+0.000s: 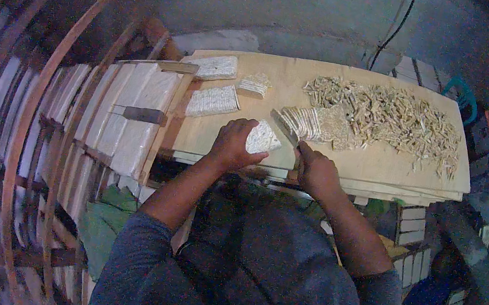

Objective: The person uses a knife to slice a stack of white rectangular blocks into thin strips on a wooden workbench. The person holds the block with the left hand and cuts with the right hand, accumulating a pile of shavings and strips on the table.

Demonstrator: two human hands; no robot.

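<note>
My left hand (235, 144) is closed around a white, bumpy block that looks like tempeh (264, 139), pressing it on the pale wooden board (284, 72). In my right hand (319, 173) is a knife (285, 127), gripped by its handle. Its broad blade slants up and left, between the held block and a row of thin tempeh slices (307, 123). Those slices lean against one another just beyond the blade. Left of them lie a scored tempeh block (214, 101), another farther back (216, 67), and a small cut piece (255, 86).
A big heap of small cut strips (392, 122) covers the board's right part. At the left, wooden racks (66, 58) hold wrapped white slabs (137, 99), with a dark-handled tool (144, 115) on top. A black cable (394, 32) hangs by the wall behind.
</note>
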